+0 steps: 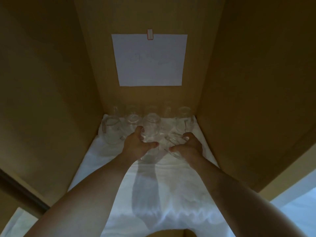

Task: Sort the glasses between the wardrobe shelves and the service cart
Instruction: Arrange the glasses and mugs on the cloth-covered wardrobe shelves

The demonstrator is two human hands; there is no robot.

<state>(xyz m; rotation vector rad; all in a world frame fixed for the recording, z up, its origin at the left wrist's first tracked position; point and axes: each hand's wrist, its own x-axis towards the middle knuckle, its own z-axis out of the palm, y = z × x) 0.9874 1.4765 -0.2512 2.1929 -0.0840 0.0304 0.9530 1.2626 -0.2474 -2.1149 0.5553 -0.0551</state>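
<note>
Now, left hand point(136, 144): my fingers curl round a clear rounded glass point(151, 128).
Right hand point(187, 146): pinching a second clear glass point(172, 142).
Risk: the two touching, chipping.

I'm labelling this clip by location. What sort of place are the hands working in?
Probably inside a wooden wardrobe or cupboard: brown panel walls, a white cloth-lined shelf with clear glasses at the back, and a taped paper note.
</note>
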